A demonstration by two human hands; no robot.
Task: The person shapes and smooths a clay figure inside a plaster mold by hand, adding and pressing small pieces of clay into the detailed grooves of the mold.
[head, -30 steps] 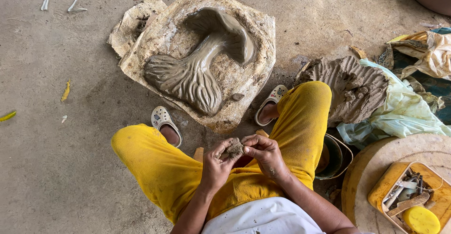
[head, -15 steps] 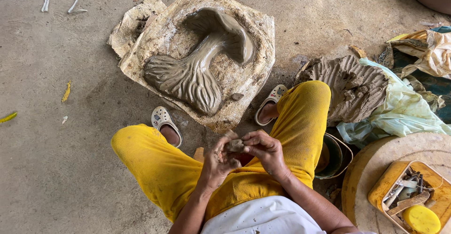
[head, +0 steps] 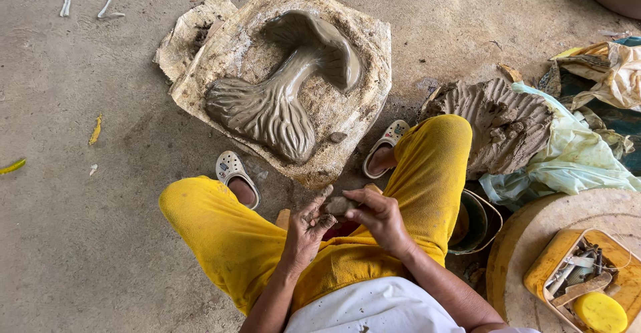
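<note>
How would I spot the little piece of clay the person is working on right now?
Start at the big mushroom-shaped clay relief on the floor, then drop down between the yellow trousers. There the left hand and right hand pinch a small grey clay lump, far smaller than the heap of clay at the right.

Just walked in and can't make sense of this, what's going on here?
A person in yellow trousers sits on the floor, pinching a small lump of clay between the left hand and right hand. In front lies a slab bearing a mushroom-shaped clay relief. A heap of clay lies on plastic at the right.
</note>
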